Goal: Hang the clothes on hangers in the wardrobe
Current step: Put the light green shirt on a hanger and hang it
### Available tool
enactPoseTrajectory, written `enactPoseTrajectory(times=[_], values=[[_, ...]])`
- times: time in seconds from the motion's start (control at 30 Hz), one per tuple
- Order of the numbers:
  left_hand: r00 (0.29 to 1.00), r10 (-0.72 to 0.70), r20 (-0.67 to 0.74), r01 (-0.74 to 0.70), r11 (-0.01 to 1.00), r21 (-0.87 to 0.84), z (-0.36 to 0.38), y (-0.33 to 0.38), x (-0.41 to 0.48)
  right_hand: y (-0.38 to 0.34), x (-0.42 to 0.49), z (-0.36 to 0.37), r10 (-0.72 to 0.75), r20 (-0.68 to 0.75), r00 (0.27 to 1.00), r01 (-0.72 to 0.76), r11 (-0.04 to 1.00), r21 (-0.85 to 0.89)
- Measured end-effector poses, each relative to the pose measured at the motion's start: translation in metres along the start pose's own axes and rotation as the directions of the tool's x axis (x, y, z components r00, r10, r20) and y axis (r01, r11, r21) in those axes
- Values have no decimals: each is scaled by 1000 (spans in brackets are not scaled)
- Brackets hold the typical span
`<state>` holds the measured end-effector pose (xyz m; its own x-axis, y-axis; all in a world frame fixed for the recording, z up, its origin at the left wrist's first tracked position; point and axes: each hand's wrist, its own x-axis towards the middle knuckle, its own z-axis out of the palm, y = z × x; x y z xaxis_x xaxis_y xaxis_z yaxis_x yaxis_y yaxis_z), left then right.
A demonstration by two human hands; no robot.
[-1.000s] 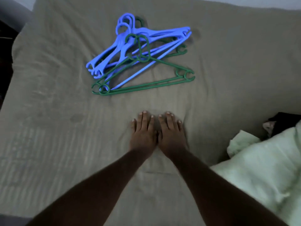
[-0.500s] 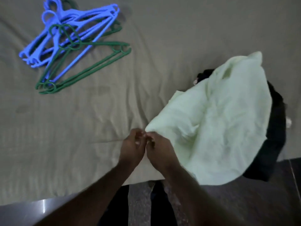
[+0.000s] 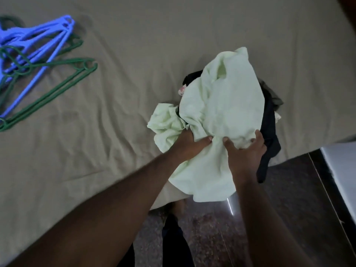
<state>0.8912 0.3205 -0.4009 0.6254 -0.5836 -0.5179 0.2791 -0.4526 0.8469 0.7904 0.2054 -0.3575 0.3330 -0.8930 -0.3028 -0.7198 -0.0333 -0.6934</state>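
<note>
A crumpled pale green garment [image 3: 221, 105] lies on top of a small pile of dark clothes [image 3: 269, 120] at the bed's near right edge. My left hand [image 3: 189, 144] grips a bunch of the green cloth on its left side. My right hand [image 3: 245, 151] grips the cloth just to the right, thumb pressed into the fabric. Part of the garment hangs over the bed's edge. Several blue hangers [image 3: 36, 41] and green hangers [image 3: 57, 89] lie tangled in a heap at the far left of the bed.
The bed is covered by a wrinkled beige sheet [image 3: 134, 54]. Dark speckled floor [image 3: 289, 199] shows below the bed's edge at the lower right, with a white surface [image 3: 341, 170] at the far right. My legs stand by the bed.
My view has shifted right, so the hangers now sit at the left edge. Both hands have moved apart from a fingertip pinch at the garment's corner into full grips on bunched cloth.
</note>
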Motion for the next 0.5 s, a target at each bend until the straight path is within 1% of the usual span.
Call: enactPoseTrajectory(times=[0.1,0.2,0.27,0.33,0.43,0.5], values=[[1000,-3,10,3,1000,22,7,6,13,6,16,-14,34,-3,999,-33,999,42],[1000,24,-20,-22,995,95,2,-11,14,11,14,-18,17,72,997,-20,999,41],[999,18,-44,-14,995,99,0,-18,9,11,9,-18,-13,109,994,8,999,50],[997,-10,-70,14,998,61,-1,-17,4,11,2,-17,-11,92,996,3,996,91],[994,-68,-90,68,998,2,-9,-16,-5,10,-10,-17,27,45,999,-36,976,216],[985,-115,-127,113,993,-24,-24,-21,-15,7,-19,-20,17,-15,1000,-14,977,214]])
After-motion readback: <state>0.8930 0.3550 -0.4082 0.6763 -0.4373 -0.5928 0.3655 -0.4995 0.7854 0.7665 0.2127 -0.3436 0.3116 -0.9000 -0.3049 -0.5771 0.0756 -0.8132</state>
